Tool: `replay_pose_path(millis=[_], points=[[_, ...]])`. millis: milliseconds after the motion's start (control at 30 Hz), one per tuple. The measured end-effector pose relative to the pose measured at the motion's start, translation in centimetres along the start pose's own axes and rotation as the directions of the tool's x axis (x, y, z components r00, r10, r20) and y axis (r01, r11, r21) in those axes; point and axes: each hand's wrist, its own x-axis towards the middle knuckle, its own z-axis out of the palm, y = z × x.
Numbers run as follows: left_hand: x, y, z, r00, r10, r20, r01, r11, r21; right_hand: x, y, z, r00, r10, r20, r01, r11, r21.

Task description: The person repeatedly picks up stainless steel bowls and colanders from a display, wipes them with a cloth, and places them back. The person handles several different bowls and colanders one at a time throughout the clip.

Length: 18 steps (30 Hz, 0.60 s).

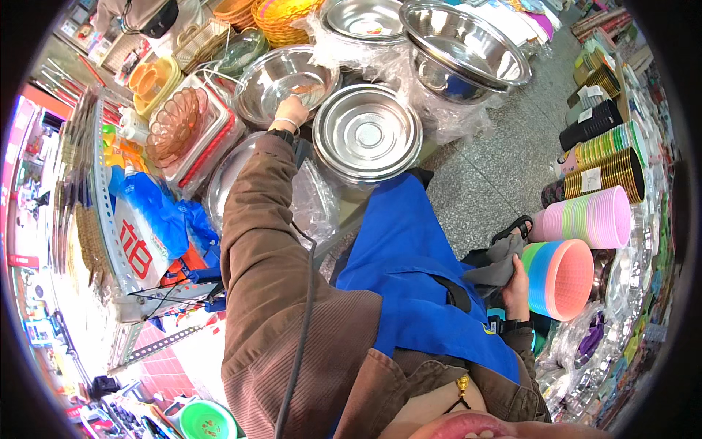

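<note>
My left hand (292, 111), with a bracelet and a dark wristband, reaches into a stainless steel basin (263, 82). Its fingers are curled and partly hidden, so what they hold is unclear; an orange-brown patch shows on the metal beyond them. Close to this hand on the right stands a stack of round steel basins (368, 134) with a dotted centre. Down at my right side, my right hand (515, 288) grips a crumpled grey cloth (496, 263). Beside it lies a stack of multicoloured plastic bins (562, 280), pink at the mouth. I wear a blue apron (406, 236).
More steel basins (466, 49) stand in clear plastic wrap (433, 110) ahead. Wicker baskets (285, 22) and a pink scalloped bowl (178, 126) sit to the left. Metal shelving (107, 181) borders my left; stacked bins (584, 217) line the right. A person (148, 22) stands at far left.
</note>
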Motion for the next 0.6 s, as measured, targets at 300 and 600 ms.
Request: replay_pose_path(millis=[300, 600], points=[[1.9, -2.5, 1.8, 0.957, 0.201, 0.211, -0.232, 0.964, 0.133, 0.4, 1.2, 2.5, 0.999, 0.042, 0.032, -0.039, 0.997, -0.071], [1.2, -1.9, 1.9, 0.954, 0.277, 0.114, -0.297, 0.922, 0.250, 3.6, -2.2, 6.8, 0.998, -0.010, 0.068, 0.011, 1.000, -0.012]])
